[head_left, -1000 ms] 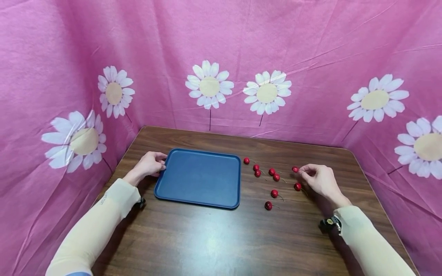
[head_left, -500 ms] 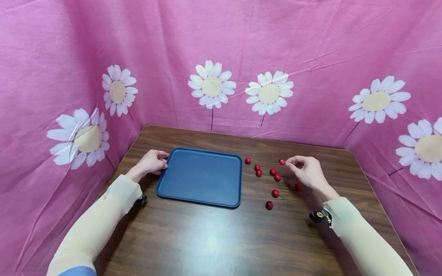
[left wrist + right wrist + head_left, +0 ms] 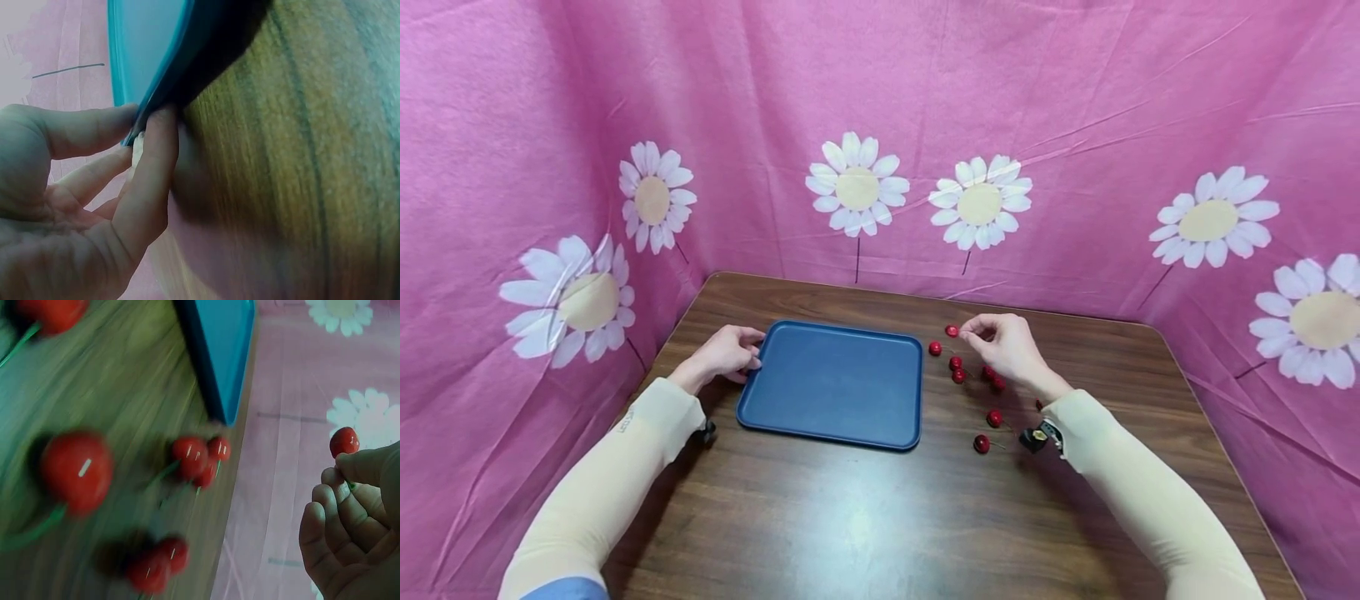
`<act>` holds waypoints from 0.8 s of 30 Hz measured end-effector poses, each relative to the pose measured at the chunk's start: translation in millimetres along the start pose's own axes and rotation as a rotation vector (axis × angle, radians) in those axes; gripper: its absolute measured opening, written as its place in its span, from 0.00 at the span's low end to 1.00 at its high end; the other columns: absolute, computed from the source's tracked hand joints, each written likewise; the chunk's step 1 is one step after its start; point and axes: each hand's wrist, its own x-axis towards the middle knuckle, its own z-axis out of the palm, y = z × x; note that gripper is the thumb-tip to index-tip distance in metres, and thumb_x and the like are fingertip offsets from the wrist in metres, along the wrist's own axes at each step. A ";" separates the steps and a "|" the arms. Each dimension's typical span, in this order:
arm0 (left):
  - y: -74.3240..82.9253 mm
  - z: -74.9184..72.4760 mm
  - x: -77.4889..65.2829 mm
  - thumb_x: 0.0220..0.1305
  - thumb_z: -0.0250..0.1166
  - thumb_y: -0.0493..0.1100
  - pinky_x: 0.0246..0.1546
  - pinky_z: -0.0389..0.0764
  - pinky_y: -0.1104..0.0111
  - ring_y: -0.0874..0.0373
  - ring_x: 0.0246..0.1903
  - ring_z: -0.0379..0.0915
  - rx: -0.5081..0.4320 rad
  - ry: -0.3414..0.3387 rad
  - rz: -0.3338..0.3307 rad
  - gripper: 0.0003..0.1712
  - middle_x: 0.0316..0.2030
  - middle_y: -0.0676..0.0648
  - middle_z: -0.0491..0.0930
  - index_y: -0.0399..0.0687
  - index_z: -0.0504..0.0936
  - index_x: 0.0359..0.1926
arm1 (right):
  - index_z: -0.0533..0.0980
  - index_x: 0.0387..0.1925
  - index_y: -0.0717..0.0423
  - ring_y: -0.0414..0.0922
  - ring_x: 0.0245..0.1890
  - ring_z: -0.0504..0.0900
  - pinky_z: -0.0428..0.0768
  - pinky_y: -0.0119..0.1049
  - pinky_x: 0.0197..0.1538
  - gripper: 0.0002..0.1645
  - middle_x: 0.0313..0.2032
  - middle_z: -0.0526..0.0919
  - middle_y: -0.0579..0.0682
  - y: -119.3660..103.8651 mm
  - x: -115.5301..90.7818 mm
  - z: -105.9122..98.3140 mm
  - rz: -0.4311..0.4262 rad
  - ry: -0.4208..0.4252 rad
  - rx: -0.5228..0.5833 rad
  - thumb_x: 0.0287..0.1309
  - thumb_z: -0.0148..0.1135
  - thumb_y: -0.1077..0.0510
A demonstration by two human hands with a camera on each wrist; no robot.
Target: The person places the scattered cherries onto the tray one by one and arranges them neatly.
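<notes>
A blue rectangular tray (image 3: 831,385) lies on the table. My left hand (image 3: 724,354) pinches its left edge; in the left wrist view the thumb presses the rim (image 3: 153,94) from one side and a finger from the other. Above the table, just right of the tray's far right corner, my right hand (image 3: 1006,346) holds a red cherry (image 3: 952,331) by its green stem between thumb and forefinger. That same cherry (image 3: 344,442) shows plainly in the right wrist view. Several other cherries (image 3: 956,363) lie between tray and right hand, some partly hidden beneath the hand and wrist.
The brown wooden table (image 3: 835,517) has rounded far corners. A pink cloth (image 3: 880,75) with white daisies hangs behind it and at both sides. Two cherries (image 3: 982,443) lie nearer the front, apart from the others.
My right hand has carried the cherry leftward and away from me, from the table's right side toward the tray. The left hand keeps its grip on the tray edge.
</notes>
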 end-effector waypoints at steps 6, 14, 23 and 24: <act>1.2 -1.2 -1.5 0.72 0.67 0.28 0.49 0.96 0.50 0.54 0.47 0.84 0.017 0.000 0.000 0.41 0.49 0.38 0.81 0.30 0.66 0.83 | 0.92 0.42 0.56 0.41 0.28 0.85 0.81 0.27 0.33 0.05 0.35 0.95 0.57 -22.8 16.8 26.4 -0.036 -0.049 0.047 0.73 0.74 0.59; -3.3 0.7 0.4 0.73 0.68 0.29 0.49 0.96 0.50 0.56 0.46 0.84 0.017 -0.008 0.008 0.41 0.48 0.40 0.81 0.30 0.65 0.84 | 0.92 0.39 0.57 0.38 0.27 0.84 0.81 0.27 0.34 0.05 0.32 0.94 0.54 -41.9 34.3 62.2 -0.088 -0.078 0.118 0.70 0.75 0.60; -1.2 2.7 -1.1 0.72 0.68 0.28 0.46 0.97 0.53 0.57 0.43 0.84 0.028 0.018 0.002 0.41 0.44 0.43 0.80 0.32 0.67 0.84 | 0.93 0.38 0.57 0.35 0.28 0.82 0.80 0.27 0.35 0.05 0.32 0.95 0.53 -57.0 48.4 96.4 -0.108 -0.093 0.138 0.69 0.74 0.61; -1.2 2.7 -1.4 0.72 0.67 0.28 0.46 0.97 0.53 0.57 0.42 0.84 0.032 0.019 0.003 0.41 0.43 0.44 0.80 0.31 0.67 0.84 | 0.93 0.38 0.57 0.35 0.28 0.82 0.79 0.27 0.35 0.05 0.32 0.95 0.52 -59.3 50.2 100.2 -0.110 -0.093 0.139 0.69 0.74 0.61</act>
